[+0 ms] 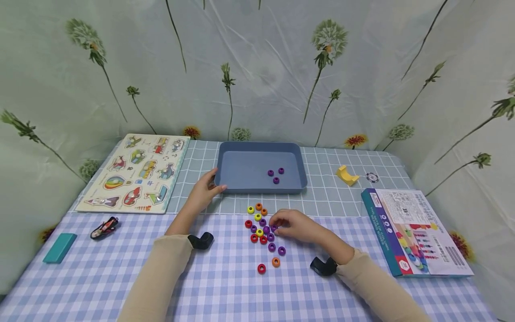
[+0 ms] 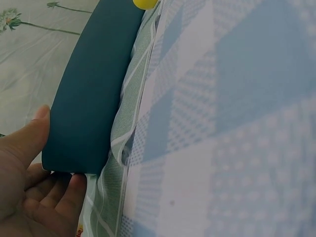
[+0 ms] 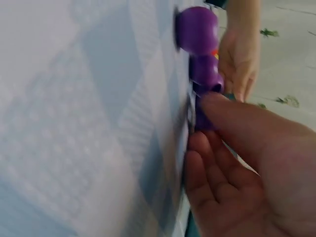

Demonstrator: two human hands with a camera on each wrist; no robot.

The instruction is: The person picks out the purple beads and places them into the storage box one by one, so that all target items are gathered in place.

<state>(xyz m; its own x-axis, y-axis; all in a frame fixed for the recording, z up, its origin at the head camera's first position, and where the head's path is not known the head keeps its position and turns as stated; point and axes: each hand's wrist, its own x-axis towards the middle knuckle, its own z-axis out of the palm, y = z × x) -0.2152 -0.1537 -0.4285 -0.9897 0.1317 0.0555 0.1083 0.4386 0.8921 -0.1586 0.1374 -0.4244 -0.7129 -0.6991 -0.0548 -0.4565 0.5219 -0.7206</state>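
Observation:
My left hand (image 1: 205, 191) grips the near left corner of a blue-grey tray (image 1: 257, 190). In the left wrist view the thumb lies against the tray wall (image 2: 89, 94) and the other fingers curl beneath its end. Three purple beads (image 1: 276, 180) sit in the right half of the tray. In front of it, my right hand (image 1: 295, 225) pinches a purple bead (image 3: 203, 117) between thumb and fingertips, close over the cloth. Red, yellow, orange and purple beads (image 1: 263, 239) lie loosely grouped beside this hand, and a larger-looking purple bead (image 3: 197, 30) stands near the right wrist camera.
A wooden picture puzzle board (image 1: 134, 174) lies at the back left, with a teal block (image 1: 60, 248) and a small dark patterned object (image 1: 104, 228) before it. To the right are a yellow curved block (image 1: 347, 175), a round black-and-white marking (image 1: 372, 177) and a toy box (image 1: 418, 232).

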